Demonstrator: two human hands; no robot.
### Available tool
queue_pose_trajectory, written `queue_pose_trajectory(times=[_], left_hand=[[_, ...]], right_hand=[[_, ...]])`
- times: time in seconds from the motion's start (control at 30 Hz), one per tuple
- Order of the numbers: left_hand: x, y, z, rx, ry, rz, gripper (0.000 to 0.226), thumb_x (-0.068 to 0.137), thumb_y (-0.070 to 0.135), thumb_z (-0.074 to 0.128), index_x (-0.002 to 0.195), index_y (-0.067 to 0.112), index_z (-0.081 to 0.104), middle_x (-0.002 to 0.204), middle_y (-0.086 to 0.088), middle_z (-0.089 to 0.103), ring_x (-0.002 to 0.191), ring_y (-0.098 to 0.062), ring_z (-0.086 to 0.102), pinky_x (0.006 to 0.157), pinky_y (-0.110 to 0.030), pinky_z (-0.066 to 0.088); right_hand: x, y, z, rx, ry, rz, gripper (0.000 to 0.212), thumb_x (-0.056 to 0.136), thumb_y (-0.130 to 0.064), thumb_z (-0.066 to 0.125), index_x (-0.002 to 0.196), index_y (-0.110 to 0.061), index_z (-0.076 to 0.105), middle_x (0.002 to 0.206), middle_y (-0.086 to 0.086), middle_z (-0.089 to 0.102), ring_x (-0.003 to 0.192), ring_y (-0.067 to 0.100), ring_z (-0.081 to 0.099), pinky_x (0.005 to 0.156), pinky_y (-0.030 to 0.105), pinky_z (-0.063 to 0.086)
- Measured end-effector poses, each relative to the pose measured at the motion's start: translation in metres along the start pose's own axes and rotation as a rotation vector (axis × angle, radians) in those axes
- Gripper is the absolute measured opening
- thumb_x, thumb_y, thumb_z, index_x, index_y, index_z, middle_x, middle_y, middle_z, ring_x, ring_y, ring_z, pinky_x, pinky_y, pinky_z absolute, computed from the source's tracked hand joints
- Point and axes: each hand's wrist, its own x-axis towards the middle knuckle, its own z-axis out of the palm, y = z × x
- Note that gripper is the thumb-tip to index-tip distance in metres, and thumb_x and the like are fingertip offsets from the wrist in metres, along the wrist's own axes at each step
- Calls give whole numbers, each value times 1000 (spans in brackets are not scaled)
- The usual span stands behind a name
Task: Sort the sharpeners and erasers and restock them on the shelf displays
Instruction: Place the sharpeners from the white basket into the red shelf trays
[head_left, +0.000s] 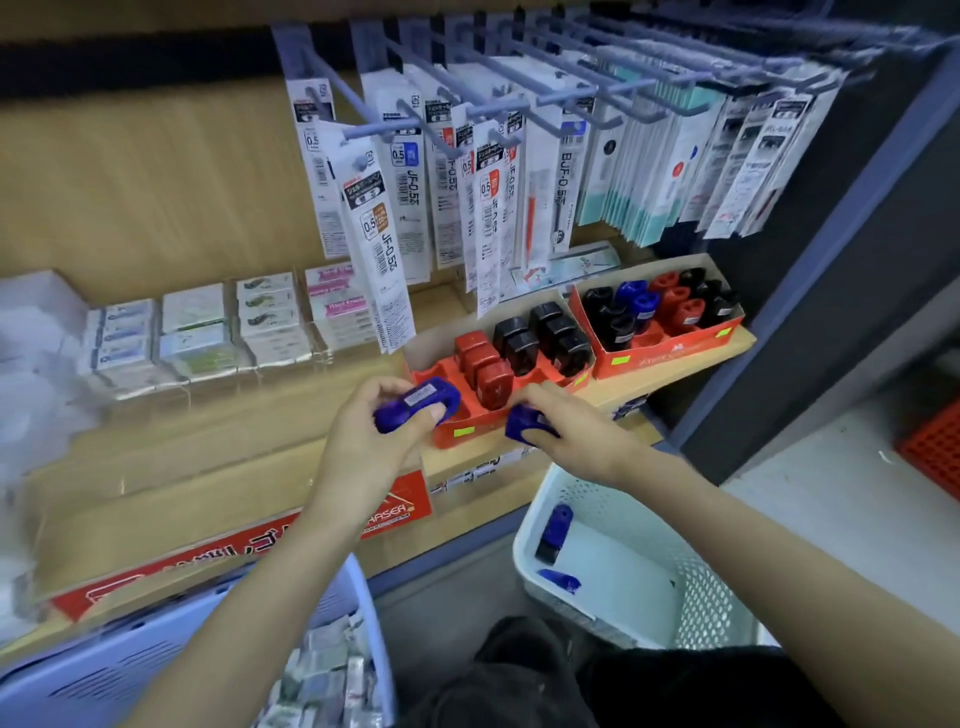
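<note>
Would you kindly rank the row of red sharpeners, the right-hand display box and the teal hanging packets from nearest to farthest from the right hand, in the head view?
From the right hand:
1. the row of red sharpeners, just beyond it, up and to the left.
2. the right-hand display box, farther along the shelf to the right.
3. the teal hanging packets, high on the hooks above.

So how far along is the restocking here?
Done: the near red tray holds rows of red and black sharpeners, the far tray looks stocked, and eraser stacks line the shelf. In hand: the left hand grips a blue sharpener, the right hand another, by the near tray. Left: two blue sharpeners in the white basket, plus loose erasers in the blue basket.
</note>
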Motion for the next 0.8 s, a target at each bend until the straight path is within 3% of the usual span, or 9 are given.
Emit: queue_pose_trajectory(times=[0.1, 0.2, 0.3, 0.4, 0.63, 0.8], left_hand=[[13, 1, 4, 217, -34, 80, 16, 90, 9, 59, 103, 15, 51, 106, -9, 57, 90, -16, 51, 71, -19, 36], [25, 8, 12, 415, -93, 124, 28, 96, 8, 46, 122, 1, 40, 111, -14, 47, 95, -17, 45, 74, -16, 31], [33, 17, 17, 614, -73, 179, 29, 95, 14, 52, 119, 5, 38, 99, -8, 54, 89, -24, 55, 73, -28, 41], [45, 17, 23, 804, -21, 238, 27, 91, 12, 59, 114, 7, 45, 104, -14, 61, 92, -32, 61, 79, -43, 50], [65, 3, 29, 1103, 86, 335, 29, 90, 24, 60, 117, 13, 61, 111, -9, 63, 104, -28, 56, 84, -37, 41], [69, 0, 36, 1299, 6, 321, 37, 89, 41, 57, 119, 20, 58, 115, -3, 63, 110, -25, 49, 85, -38, 32]], right_hand=[[-3, 1, -2, -28, 13, 26, 33, 94, -12, 53, 125, -17, 47, 118, 2, 46, 104, 20, 51, 92, 31, 43], [-4, 5, -3, -46, 9, 33, 34, 93, -11, 54, 125, -18, 48, 120, 0, 47, 106, 18, 50, 90, 26, 40], [-7, 9, -6, 33, -1, 42, 36, 93, -10, 54, 127, -19, 48, 118, -4, 46, 106, 13, 48, 90, 21, 38], [-10, 12, -7, 78, -12, 41, 37, 94, -11, 53, 129, -20, 47, 120, -6, 47, 109, 12, 48, 91, 23, 39], [-11, 19, -8, 111, -14, 17, 37, 95, -12, 52, 130, -21, 46, 124, -5, 47, 108, 10, 46, 87, 19, 37], [-12, 20, -11, 168, 33, -8, 41, 93, -13, 55, 132, -22, 47, 128, -7, 41, 112, 7, 44, 87, 13, 38]])
